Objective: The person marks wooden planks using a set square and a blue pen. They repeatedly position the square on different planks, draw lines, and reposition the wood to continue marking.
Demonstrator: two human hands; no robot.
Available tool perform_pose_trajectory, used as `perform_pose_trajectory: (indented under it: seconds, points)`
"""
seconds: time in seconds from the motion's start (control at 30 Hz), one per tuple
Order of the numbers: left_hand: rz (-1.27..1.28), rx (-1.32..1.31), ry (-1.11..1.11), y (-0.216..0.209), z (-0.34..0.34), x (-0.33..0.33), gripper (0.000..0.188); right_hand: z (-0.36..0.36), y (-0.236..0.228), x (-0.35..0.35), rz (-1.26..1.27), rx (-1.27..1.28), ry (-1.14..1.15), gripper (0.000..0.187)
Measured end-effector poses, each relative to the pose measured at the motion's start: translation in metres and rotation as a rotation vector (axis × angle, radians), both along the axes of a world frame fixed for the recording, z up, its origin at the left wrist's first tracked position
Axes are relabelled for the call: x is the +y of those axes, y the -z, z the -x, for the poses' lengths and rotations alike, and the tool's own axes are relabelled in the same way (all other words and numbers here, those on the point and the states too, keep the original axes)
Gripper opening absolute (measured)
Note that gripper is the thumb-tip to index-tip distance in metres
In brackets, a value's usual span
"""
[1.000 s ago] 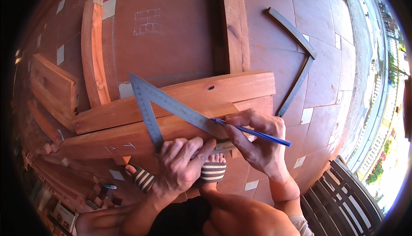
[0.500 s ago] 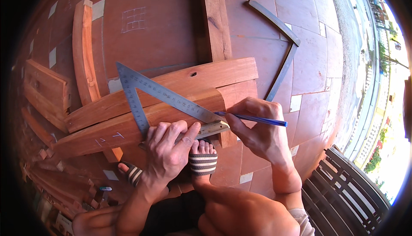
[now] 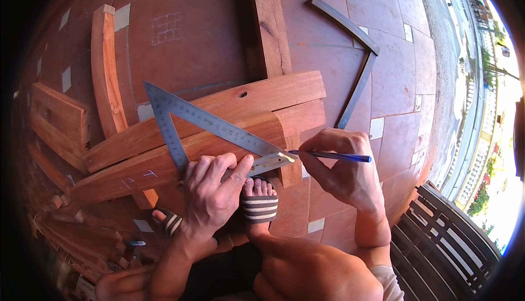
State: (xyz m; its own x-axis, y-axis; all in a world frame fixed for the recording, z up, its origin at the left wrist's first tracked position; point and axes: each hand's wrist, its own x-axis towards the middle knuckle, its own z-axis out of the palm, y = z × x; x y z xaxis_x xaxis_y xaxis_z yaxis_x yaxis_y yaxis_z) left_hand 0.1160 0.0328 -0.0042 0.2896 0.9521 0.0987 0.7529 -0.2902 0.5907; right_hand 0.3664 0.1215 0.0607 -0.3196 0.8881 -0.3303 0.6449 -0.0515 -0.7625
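And the L hand (image 3: pixel 210 189) is gripping the near edge of the metal set sq (image 3: pixel 219 127); R hand (image 3: pixel 347 161) pinches a blue pen (image 3: pixel 355 157), tip right by the sq's R corner. Sq sits across the near beam (image 3: pixel 131 172), white marks on it; far beam (image 3: pixel 246 96) alongside. Further out, top R, dark angled tool (image 3: pixel 359 90) on tiled floor (image 3: pixel 402 76).

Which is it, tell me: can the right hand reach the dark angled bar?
Probably yes: nothing visible separates the right hand from the dark angled bar, though that hand holds a pen.
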Motion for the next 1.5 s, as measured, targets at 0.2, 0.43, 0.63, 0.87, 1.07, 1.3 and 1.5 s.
perform_pose_trajectory:
  seconds: [0.2,0.43,0.63,0.87,1.07,1.3,1.5]
  points:
    - [-0.007,0.025,0.001,-0.002,-0.001,0.003,0.038,0.016,0.008,0.018,-0.029,-0.018,-0.093,0.009]
    - [-0.014,0.037,0.002,-0.003,0.0,0.004,0.031,0.058,0.017,0.05,-0.065,0.072,-0.193,0.008]
    - [-0.015,0.033,0.029,-0.001,0.0,0.005,0.034,0.054,0.016,0.042,-0.125,0.241,-0.033,0.01]
    - [-0.017,-0.255,-0.285,-0.066,0.06,0.02,0.031,0.041,0.039,-0.01,-0.548,0.175,-0.036,0.032]
    - [-0.064,-0.897,-0.624,-0.119,0.178,0.039,0.054,0.116,0.063,-0.032,-0.747,-0.065,-0.512,0.038]
    - [-0.161,-0.814,-0.944,-0.127,0.228,0.041,0.05,0.147,0.085,0.002,-0.685,-0.006,-0.513,0.024]
    - [-0.009,-0.877,-0.885,-0.128,0.24,0.048,0.048,0.159,0.091,0.008,-0.665,-0.189,-0.508,0.033]
